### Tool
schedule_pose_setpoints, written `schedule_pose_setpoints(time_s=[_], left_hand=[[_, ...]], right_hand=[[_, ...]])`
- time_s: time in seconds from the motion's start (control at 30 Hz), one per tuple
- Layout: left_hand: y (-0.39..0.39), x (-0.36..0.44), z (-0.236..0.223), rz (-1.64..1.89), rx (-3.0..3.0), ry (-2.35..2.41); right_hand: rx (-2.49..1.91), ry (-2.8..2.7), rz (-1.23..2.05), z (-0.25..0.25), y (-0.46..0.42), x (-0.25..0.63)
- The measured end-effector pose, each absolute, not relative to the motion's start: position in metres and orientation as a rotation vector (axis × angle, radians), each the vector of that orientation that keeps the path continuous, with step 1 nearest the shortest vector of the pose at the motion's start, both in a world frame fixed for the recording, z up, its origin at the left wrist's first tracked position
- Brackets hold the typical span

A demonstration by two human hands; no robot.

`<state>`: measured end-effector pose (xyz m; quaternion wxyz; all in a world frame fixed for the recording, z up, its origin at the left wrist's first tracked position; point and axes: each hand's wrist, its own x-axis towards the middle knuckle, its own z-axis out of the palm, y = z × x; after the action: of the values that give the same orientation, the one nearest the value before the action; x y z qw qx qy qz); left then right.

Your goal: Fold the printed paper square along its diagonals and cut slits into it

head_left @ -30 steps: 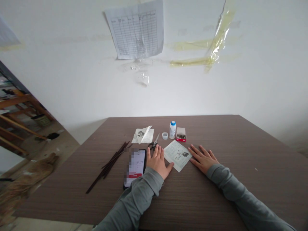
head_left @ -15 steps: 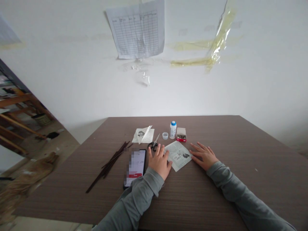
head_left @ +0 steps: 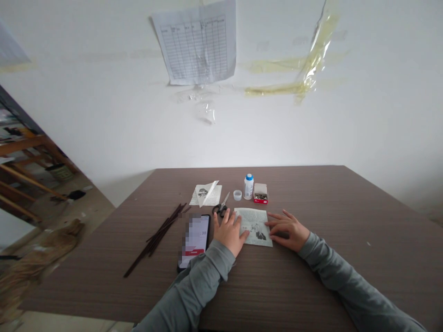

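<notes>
A printed paper sheet [head_left: 252,227] with a small black figure lies flat on the brown wood-grain table [head_left: 346,258], squared to the table edge. My right hand [head_left: 285,231] presses its fingers on the sheet's right edge. My left hand [head_left: 229,233] rests flat with fingers apart, its thumb at the sheet's lower left corner. Small scissors [head_left: 221,207] lie just above my left fingers. Beside that hand lies a phone [head_left: 194,241], its screen partly blurred. My left sleeve covers its lower end.
Further back stand a white glue bottle [head_left: 248,186], a small cap [head_left: 237,195] and a box of metal pins [head_left: 260,193]. A folded paper [head_left: 206,194] and several thin dark sticks [head_left: 159,235] lie left. Open tabletop stretches right.
The sheet has turned from a diamond angle to squared with the table. My right hand has moved left onto it. My left hand has barely moved.
</notes>
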<state>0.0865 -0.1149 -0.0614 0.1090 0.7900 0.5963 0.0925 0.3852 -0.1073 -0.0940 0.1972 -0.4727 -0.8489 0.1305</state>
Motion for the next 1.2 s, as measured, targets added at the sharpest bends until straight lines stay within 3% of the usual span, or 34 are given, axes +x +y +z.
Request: schedule_pose_setpoints(time_s=[0.4, 0.87, 1.2], left_hand=[[-0.119, 0.091, -0.049, 0.167, 2.31, 1.62], [-0.112, 0.082, -0.038, 0.155, 2.308, 1.539], [-0.105, 0.071, -0.037, 0.069, 2.35, 1.404]], right_hand=[[-0.828, -2.328, 0.322, -0.12, -0.094, 0.381], [-1.095, -2.353, 0.266, -0.107, -0.105, 0.389], [-1.216, -2.419, 0.444, -0.105, -0.102, 0.396]])
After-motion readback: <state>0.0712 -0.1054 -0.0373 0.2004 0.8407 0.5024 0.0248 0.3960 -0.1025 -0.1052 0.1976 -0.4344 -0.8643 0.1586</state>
